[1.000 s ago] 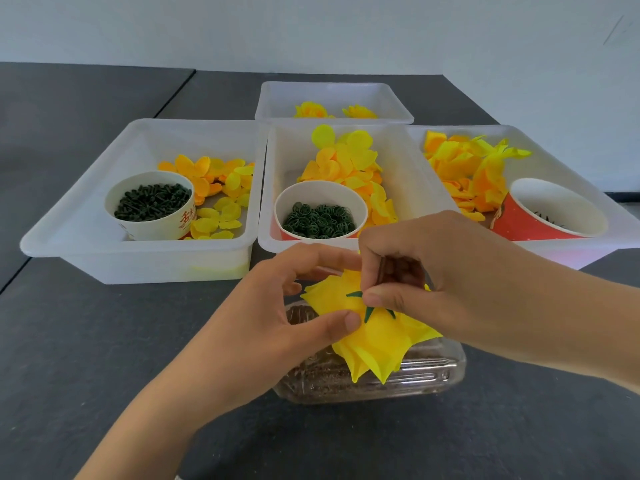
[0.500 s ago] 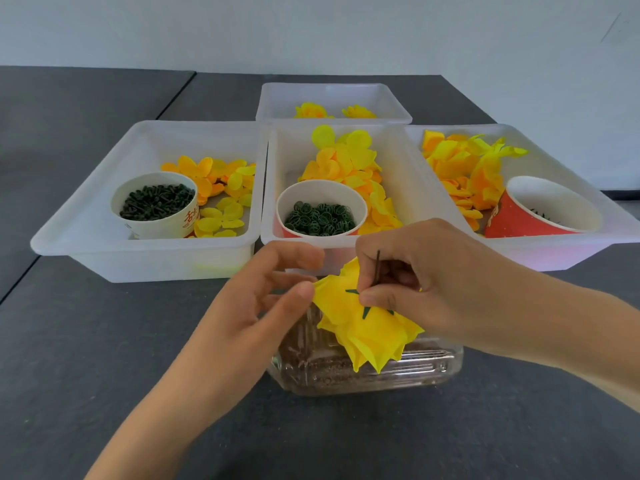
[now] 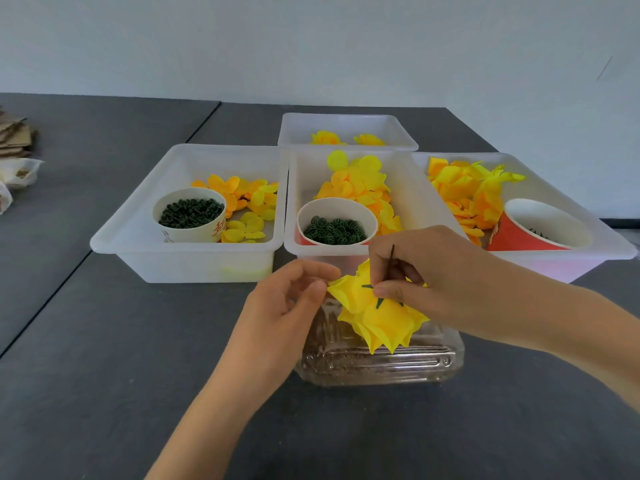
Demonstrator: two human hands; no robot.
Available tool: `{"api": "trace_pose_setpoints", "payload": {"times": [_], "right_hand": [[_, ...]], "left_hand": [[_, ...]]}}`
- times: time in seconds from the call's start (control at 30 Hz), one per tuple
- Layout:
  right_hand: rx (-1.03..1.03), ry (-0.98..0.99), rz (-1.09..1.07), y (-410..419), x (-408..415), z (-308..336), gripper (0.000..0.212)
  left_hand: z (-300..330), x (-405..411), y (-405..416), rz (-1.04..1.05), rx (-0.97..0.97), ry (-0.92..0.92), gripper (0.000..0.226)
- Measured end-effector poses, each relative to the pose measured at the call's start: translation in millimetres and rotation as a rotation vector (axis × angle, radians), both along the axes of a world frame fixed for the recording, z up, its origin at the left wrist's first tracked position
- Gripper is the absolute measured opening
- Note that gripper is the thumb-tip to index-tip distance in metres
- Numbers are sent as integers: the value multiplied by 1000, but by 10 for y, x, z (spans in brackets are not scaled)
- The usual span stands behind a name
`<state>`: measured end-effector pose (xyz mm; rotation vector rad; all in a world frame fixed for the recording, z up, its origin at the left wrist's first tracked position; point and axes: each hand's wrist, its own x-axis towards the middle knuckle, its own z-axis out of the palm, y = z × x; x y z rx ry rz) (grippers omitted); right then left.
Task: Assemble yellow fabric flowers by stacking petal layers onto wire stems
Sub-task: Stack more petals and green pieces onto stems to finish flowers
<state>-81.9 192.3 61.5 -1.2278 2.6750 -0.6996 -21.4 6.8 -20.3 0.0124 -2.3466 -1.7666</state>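
At the far left edge of the dark counter (image 3: 104, 341) some cardboard scraps (image 3: 14, 136) and a crumpled clear bag (image 3: 19, 171) are cut off by the frame, too partial to say more. The left tub (image 3: 135, 233) holds small yellow petals (image 3: 249, 206) and a white paper cup (image 3: 190, 216) of dark green bits whose shape I cannot make out. The middle tub (image 3: 415, 202) has a red cup (image 3: 336, 223) of green rings and a heap of round petals (image 3: 360, 181); behind it, the back tub (image 3: 346, 126) shows only the tops of two flowers.

The left hand (image 3: 284, 313) hangs with its fingers loosely curled, gripping nothing, its fingertips just beside the edge of the yellow flower (image 3: 377, 317); half a second ago the thumb and fingers were closer on the petals, and a second ago they pinched them. The flower is held over a clear plastic box (image 3: 381, 365), whose brownish contents are blurred. The right hand (image 3: 426, 275) pinches the thin wire stem (image 3: 392, 258), which stands up between its fingers; its lower end is hidden behind the thumb and the green sepals. The stem shows longer now than before.

The right tub (image 3: 588, 233) holds larger petals (image 3: 467, 192) and a tilted red cup (image 3: 536, 226), its contents barely seen.
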Motion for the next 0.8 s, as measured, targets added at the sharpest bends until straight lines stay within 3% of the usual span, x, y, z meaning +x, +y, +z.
{"api": "trace_pose_setpoints", "payload": {"times": [0.23, 0.4, 0.63, 0.8], "right_hand": [[-49, -36, -7, 37, 0, -80, 20], [-80, -115, 5, 70, -65, -111, 20], [-126, -167, 32, 76, -79, -123, 20], [-177, -51, -63, 68, -36, -122, 12]], "left_hand": [[17, -174, 0, -21, 146, 5, 29], [-17, -250, -7, -53, 174, -8, 14], [8, -295, -70, -199, 170, -25, 12], [5, -318, -82, -196, 191, -1, 12]]}}
